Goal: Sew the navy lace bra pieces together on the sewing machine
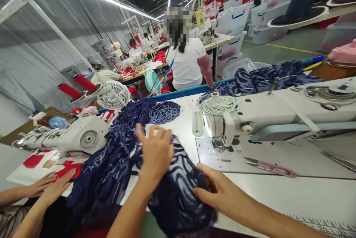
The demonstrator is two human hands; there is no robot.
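Observation:
A navy piece of sheer patterned fabric point(180, 171) hangs over the table's front edge between my hands. My right hand point(215, 188) pinches its right edge, thumb on top and the other fingers partly hidden behind the cloth. Above the fabric's upper left part is my left hand point(157, 149), thumb raised and fingers loosely bent and apart, with nothing seen in them. To the left lies a long heap of matching navy fabric pieces point(111, 156). The sewing machine point(222, 123) stands beyond my right hand, a coil of pale green cord point(219, 104) on its head.
Pink-handled thread snips point(271, 167) and metal scissors point(338, 161) lie on the table at right. More navy fabric point(256, 80) is piled behind the machine. At left, a co-worker's hands point(52, 186) rest on red fabric by another sewing machine point(83, 134). Another person point(186, 63) sits ahead.

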